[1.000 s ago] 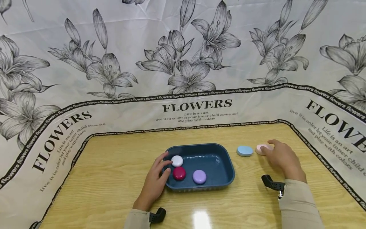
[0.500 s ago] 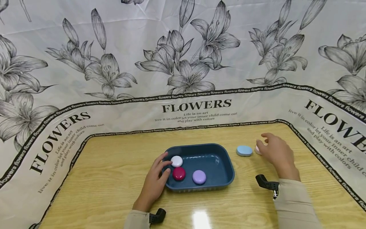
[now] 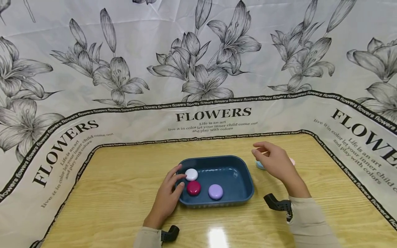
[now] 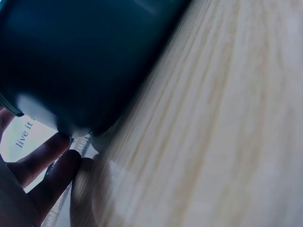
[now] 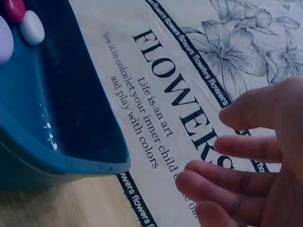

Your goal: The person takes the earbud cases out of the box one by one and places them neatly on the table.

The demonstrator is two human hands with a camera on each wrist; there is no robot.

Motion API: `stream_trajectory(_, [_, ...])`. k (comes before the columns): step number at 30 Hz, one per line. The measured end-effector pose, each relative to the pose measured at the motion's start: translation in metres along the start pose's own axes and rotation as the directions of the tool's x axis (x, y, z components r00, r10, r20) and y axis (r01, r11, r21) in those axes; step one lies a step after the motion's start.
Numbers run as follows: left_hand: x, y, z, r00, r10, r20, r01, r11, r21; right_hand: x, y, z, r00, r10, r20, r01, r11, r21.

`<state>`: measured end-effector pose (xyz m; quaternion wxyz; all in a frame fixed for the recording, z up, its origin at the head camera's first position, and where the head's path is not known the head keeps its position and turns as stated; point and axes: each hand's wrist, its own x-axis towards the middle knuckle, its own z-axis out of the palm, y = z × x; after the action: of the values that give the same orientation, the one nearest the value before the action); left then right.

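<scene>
A dark blue rectangular tub [image 3: 232, 205] stands on the table with three glossy rounded pieces in it: white [image 3: 191, 174], dark red [image 3: 193, 188] and lavender [image 3: 215, 192]. My left hand [image 3: 167, 198] rests at the tub's left end, some fingertips over the rim; in the left wrist view, other fingers [image 4: 57, 177] lie against its outer wall. My right hand [image 3: 276, 163] hovers beyond the tub's right end, fingers loosely bent with nothing between them, as the right wrist view shows. Beneath it, mostly hidden, are a light blue oval piece [image 3: 260, 165] and a pink one [image 3: 292, 161].
The wooden tabletop [image 3: 118, 193] reaches back to a white cloth [image 3: 217, 124] printed with flowers and lettering, which also rises at both sides. Black camera mounts [image 3: 277, 203] sit on both wrists.
My right hand has lifted away from the pink piece and moved left, now covering most of the light blue piece. The left hand and the tub have stayed in place.
</scene>
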<state>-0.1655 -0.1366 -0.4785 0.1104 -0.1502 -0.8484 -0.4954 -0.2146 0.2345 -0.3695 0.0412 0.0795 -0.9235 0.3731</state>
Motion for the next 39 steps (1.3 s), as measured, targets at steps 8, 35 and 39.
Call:
stream_trajectory(8, [0.011,0.001,0.004,1.0,0.025,0.005,-0.025,1.0,0.008,0.002,-0.012,-0.001,0.996,-0.084,-0.027,0.084,0.996,0.013])
stream_trajectory(35, [-0.001,-0.002,-0.001,1.0,-0.009,0.015,0.008,1.0,0.012,-0.003,-0.024,0.03,0.979,-0.163,0.12,0.158,0.986,0.052])
stream_trajectory(39, [-0.001,-0.001,-0.001,1.0,0.005,0.012,-0.005,1.0,0.011,-0.002,-0.025,0.034,0.97,-0.182,0.16,0.175,0.983,0.054])
